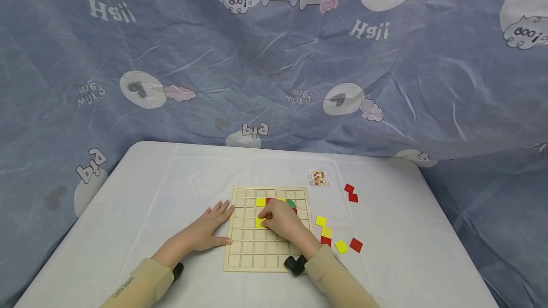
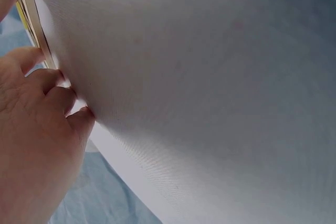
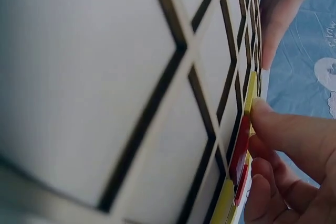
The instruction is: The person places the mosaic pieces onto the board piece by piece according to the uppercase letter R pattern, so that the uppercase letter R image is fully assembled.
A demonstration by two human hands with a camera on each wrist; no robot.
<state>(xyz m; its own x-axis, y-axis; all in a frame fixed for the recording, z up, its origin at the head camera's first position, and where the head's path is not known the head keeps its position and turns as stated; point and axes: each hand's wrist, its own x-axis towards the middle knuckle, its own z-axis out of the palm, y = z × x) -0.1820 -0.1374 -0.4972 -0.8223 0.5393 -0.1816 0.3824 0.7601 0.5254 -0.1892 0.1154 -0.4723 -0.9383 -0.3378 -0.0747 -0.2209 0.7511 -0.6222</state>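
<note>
A yellow tile (image 1: 259,223) is likely being set in the grid board (image 1: 247,260) by the right hand (image 1: 280,217), grip unclear; pressing may be needed. The left hand (image 1: 208,229) is spread beside the board.

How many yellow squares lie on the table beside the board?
3, right of the board: the back square, the middle square, the front square. The right sleeve may hide others.

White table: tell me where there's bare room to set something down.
The white table is bare from the rightmost red square tile to the right edge, and from the left hand to the left edge. Crowded: right of the pale wooden grid board, yellow square tiles lying by the beige right sleeve.
</note>
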